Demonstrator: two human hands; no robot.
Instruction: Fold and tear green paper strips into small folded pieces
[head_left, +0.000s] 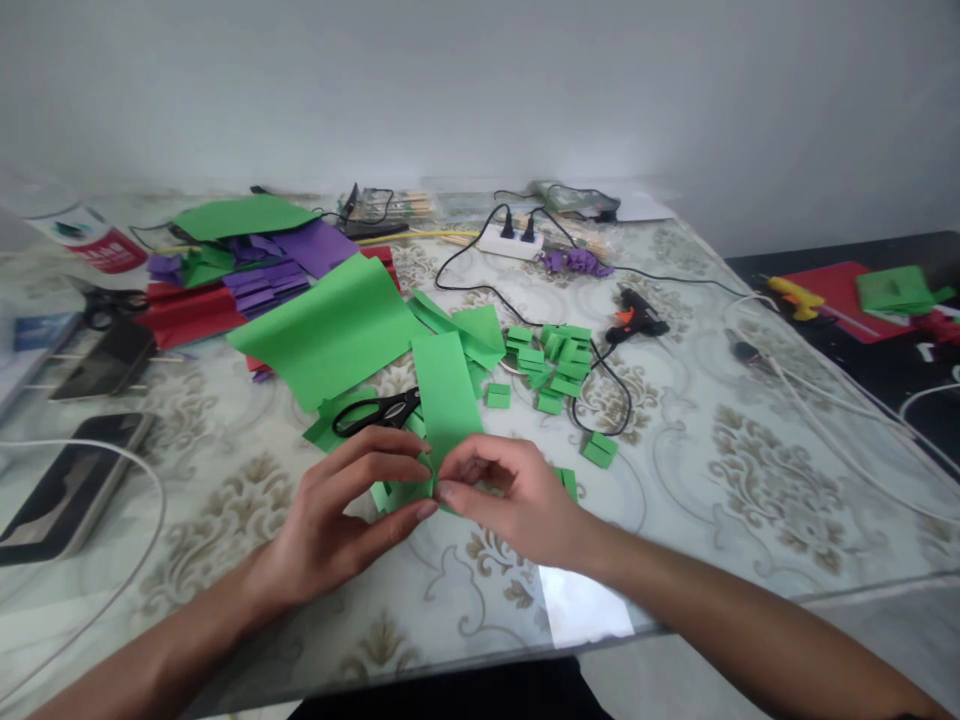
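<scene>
At lower centre, the left hand (330,515) and right hand (517,500) pinch a green paper piece (421,489); aligned edges should fold neater.

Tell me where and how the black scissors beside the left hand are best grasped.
Probably by the finger loop at the picture's left end of the scissors, coming from the left and above: that loop is exposed, while the left hand sits close in front and the green strip borders the other end.

Bare left hand (337,515) and right hand (525,495), bare forearms (712,605), black clothing (450,692) over the lap
</scene>
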